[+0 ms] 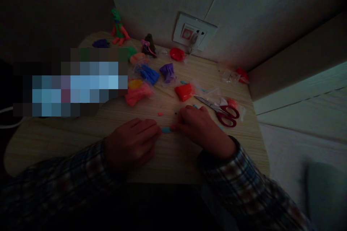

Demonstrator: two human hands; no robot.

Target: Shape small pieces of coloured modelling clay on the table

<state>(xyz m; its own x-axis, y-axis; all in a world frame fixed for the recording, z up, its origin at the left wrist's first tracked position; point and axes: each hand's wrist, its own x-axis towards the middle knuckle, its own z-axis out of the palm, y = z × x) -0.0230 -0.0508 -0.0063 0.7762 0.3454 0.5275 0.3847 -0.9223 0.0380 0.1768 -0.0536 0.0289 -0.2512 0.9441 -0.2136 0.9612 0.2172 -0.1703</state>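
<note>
A short light-blue strip, which looks like modelling clay, lies low over the wooden tabletop between my two hands. The fingers of my left hand are pressed together around its left end. At the other end, the thumb and curled fingers of my right hand close on the strip. Both ends are hidden by my fingers. Just beyond my hands lies a small orange-pink bit. Scissors with dark red handles rest to the right of my right hand, blades pointing left.
Bagged clay lies across the table: red, blue, purple and pink. At the back stand a green-and-orange figure and a brown lump. A wall socket is behind. Pixelation covers the left side.
</note>
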